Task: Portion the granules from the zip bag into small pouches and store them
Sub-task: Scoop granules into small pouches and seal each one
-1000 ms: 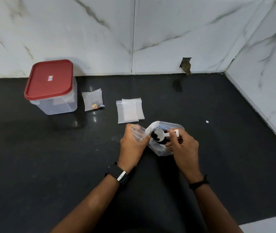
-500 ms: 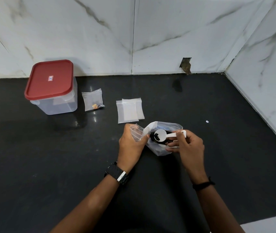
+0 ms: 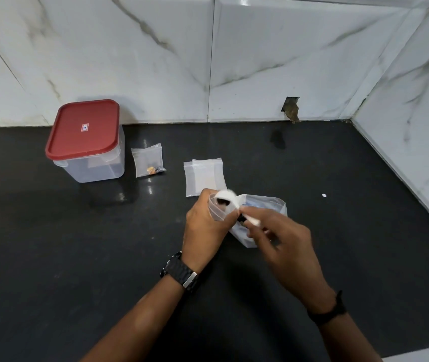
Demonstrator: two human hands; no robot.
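We see our left hand (image 3: 205,226) curled round a small clear pouch (image 3: 218,209), holding its mouth open and turned up toward the right. Our right hand (image 3: 278,239) pinches the handle of a white scoop (image 3: 227,197) between thumb and fingers; the scoop's bowl is at the pouch mouth, blurred, with a few dark granules (image 3: 221,203) showing just under it inside the opening. Just to the right of the pouch, partly behind our right hand, the larger zip bag (image 3: 265,205) lies crumpled on the black counter (image 3: 51,257), touching or nearly touching the pouch; we cannot tell which. Just beyond our left hand, two flat empty pouches (image 3: 203,176) lie overlapped on the counter. Farther left lies a filled pouch (image 3: 148,162) with a small orange and dark bit in its lower corner. At the far left stands a clear storage box (image 3: 90,163) with its red lid (image 3: 82,128) closed, close to the marble wall (image 3: 156,61). A black watch (image 3: 179,271) sits on our left wrist and a dark band (image 3: 328,309) on the right. A small white speck (image 3: 324,195) lies on the counter well off to the right.
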